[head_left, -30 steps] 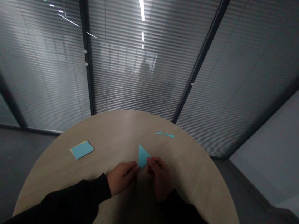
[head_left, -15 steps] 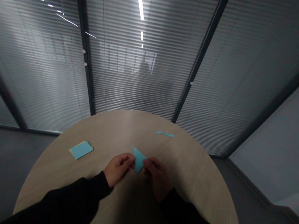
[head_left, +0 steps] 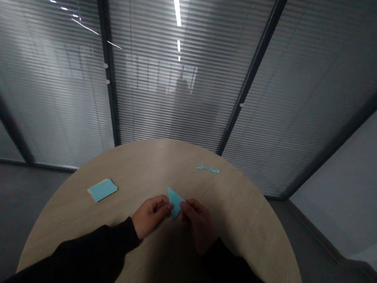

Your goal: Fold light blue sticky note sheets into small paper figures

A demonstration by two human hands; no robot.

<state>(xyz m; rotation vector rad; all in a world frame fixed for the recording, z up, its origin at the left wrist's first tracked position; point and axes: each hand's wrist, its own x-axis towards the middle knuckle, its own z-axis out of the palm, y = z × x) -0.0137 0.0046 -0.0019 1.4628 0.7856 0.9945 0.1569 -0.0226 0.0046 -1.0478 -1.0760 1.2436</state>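
Between my two hands is a small blue sheet of paper [head_left: 175, 201] folded to a triangle, one point facing up and away from me. My left hand [head_left: 150, 214] pinches its left edge between thumb and fingers. On the opposite side, my right hand [head_left: 198, 220] grips the right corner, thumb on top. The fingers under the paper are partly hidden.
A stack of blue and yellowish paper sheets [head_left: 103, 190] lies at the left on the round wooden table [head_left: 152, 164]. Small blue paper shapes [head_left: 207, 168] sit in a row near the far edge. Glass panels with blinds [head_left: 179, 104] stand behind the table.
My left thumb has slid slightly right, further over the folded paper. The paper has tilted a little; my right hand has barely moved.
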